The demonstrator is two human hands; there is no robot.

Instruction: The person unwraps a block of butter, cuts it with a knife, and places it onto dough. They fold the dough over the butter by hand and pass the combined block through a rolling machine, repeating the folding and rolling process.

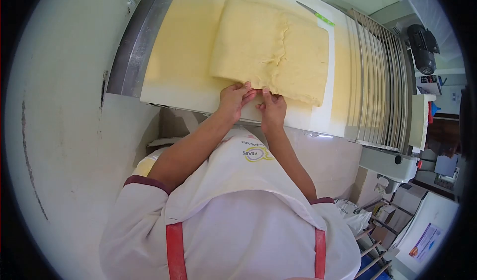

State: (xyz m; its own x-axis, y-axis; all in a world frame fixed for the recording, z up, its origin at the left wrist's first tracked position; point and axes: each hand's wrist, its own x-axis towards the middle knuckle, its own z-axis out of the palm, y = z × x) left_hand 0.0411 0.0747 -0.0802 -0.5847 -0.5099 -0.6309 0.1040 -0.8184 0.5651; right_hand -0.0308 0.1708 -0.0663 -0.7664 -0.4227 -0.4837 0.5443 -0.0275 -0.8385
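A large folded slab of pale yellow dough (248, 41) lies on a flour-dusted conveyor belt (174, 46). A crimped seam runs across its top, from the middle down to the near edge. At that near edge my left hand (236, 100) pinches the dough between thumb and fingers. Close beside it on the right, my right hand (272, 110) also pinches the edge, near the lower end of the seam. The fingertips of both hands almost meet. Beyond the dough's far right corner lies a knife (318, 17) with a green handle.
On the right a metal guard grille (380, 76) spans the belt, beside a machine with a black motor (422, 49). A steel end plate (136, 46) borders the belt's left side. Lower right stand a white box (422, 230) and a plastic bag (352, 214).
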